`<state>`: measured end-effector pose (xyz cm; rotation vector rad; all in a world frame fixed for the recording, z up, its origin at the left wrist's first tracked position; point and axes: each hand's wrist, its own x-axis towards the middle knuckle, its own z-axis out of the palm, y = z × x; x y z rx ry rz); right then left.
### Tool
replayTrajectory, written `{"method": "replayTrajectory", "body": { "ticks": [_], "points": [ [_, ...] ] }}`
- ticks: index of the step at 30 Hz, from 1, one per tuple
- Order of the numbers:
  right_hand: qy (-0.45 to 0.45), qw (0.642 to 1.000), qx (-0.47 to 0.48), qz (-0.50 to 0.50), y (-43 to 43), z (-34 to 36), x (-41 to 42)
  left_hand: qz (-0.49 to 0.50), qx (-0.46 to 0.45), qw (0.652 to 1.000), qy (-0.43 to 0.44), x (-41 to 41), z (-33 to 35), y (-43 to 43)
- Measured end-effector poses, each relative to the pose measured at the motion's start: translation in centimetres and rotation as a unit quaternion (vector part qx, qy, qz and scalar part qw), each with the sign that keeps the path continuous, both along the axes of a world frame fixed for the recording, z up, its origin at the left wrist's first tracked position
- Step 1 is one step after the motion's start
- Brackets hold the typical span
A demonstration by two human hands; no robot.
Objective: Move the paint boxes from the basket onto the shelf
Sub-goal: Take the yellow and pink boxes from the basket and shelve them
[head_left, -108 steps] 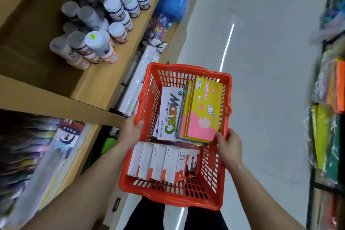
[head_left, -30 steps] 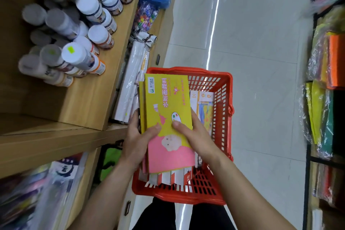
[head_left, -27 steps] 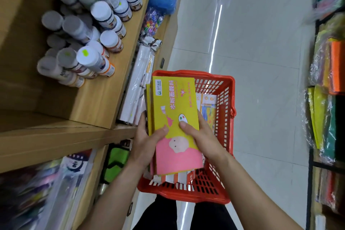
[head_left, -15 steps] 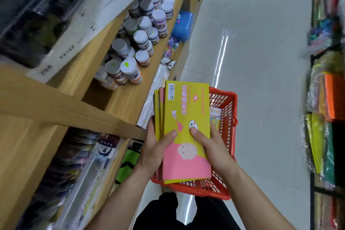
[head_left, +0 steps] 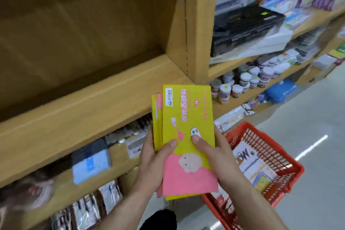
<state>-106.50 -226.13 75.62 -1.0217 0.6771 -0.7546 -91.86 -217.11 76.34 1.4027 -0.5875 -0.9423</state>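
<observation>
Left hand point(head_left: 152, 162) grips the left edge of a stack of yellow-and-pink paint boxes point(head_left: 186, 136), thumb on the front cover. Right hand point(head_left: 214, 152) grips the right edge, thumb likewise on the cover. Stack is held upright, clear of the red basket point(head_left: 270, 147) at lower right, which holds more boxes. Stack's top edge sits level with the front edge of a bare wooden shelf point(head_left: 84, 106). Paint jars point(head_left: 244, 80) stand on a lower shelf to the right.
</observation>
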Motion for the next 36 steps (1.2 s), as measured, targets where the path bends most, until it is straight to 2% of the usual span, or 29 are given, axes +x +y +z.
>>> {"method": "replayTrajectory", "body": {
  "ticks": [4,8,13,18,22,24,28,31,33,36],
  "points": [
    [-0.005,0.998,-0.041,0.054,0.4,4.5,5.0,0.094,-0.047,0.994,-0.027,3.6,3.4,2.5],
    [-0.009,0.995,-0.056,0.086,-0.5,8.0,11.6,0.129,-0.051,0.988,-0.074,9.6,6.1,2.4],
    [0.019,0.991,-0.082,0.104,-2.3,9.9,20.2,0.145,-0.003,0.981,-0.132,18.4,7.4,0.8],
    [0.109,0.984,-0.066,0.124,-4.3,9.7,26.0,0.154,0.092,0.967,-0.182,24.0,7.1,0.1],
    [0.168,0.961,-0.096,0.199,-5.4,9.1,26.2,0.128,0.141,0.962,-0.195,25.6,6.4,0.3],
    [0.17,0.954,-0.113,0.221,-5.7,8.8,25.5,0.114,0.131,0.966,-0.191,25.8,6.1,0.9],
    [0.168,0.972,-0.079,0.142,-3.9,7.3,22.7,0.137,0.06,0.978,-0.143,24.0,5.1,3.3],
    [0.181,0.963,-0.131,0.151,-1.2,6.2,21.5,0.119,0.044,0.983,-0.135,21.0,3.4,4.3],
    [0.193,0.956,-0.172,0.14,-0.7,5.7,22.6,0.144,0.039,0.98,-0.135,20.4,3.1,3.6],
    [0.192,0.96,-0.153,0.133,-1.0,6.4,25.6,0.197,0.039,0.973,-0.115,21.6,4.0,2.1]
  ]
}}
